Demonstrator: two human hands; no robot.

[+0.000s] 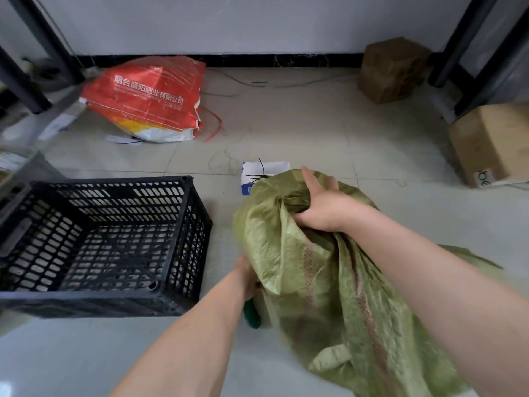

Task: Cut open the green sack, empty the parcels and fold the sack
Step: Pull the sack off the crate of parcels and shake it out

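Bare forearms reach in from the bottom edge toward the green sack (329,267), which sits slumped and crumpled on the tiled floor (315,124). At the top of the sack the right hand (323,202) is closed in a fist around its bunched neck, gathering the woven fabric into folds. Low on the sack's left side, the left hand (246,275) is half hidden behind a fold of fabric; its fingers are curled, and a dark green handle (252,315) pokes out below it, though I cannot tell exactly how the grip is set or what the tool is. Left of the sack, just apart from it, stands a black plastic crate (100,245) with slotted walls, its inside showing only floor through the holes. Just beyond the sack, partly covered by its top edge, lies a white and blue parcel (264,173) with black ties across it. Farther beyond the sack, against the wall, leans a red and white printed bag (148,98) with loose red string beside it. Beyond the sack to the right sit 2 brown cardboard boxes (392,70), both well apart from it, 1 against the wall and 1 nearer the right edge.
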